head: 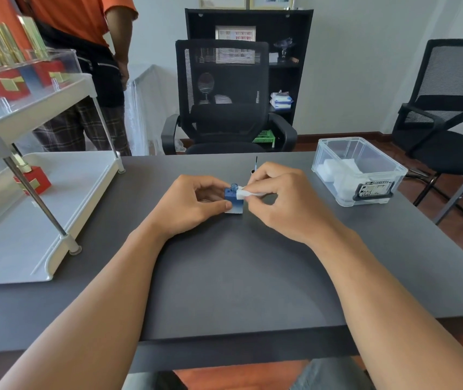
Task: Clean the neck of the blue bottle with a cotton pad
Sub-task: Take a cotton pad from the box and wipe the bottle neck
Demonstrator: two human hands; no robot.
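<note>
Blue bottle (232, 199) cleaning is under way at a dark grey table (224, 277), seen from the head camera of a person seated at its near edge. Both bare forearms reach in from that edge toward the table's middle. A white tiered rack (41, 220) stands along the left edge, and a clear plastic box (358, 170) holding white pads sits near the far right corner.

The left hand (193, 204) clamps the small square bottle upright on the table, thumb on its near face and fingers (210, 187) curled behind it. The right hand (283, 198) pinches a folded white cotton pad (245, 191), its fingers clenched around it, the pad's free end touching the bottle's right shoulder at the base of the open neck (234, 186). A thin dark brush (256, 164), apparently the bottle's applicator, stands just behind the right hand.

The neck rises vertically, just left of the pad's tip, so the wiping hand appears set to work the pad leftward and around it while the left hand steadies the bottle.
</note>
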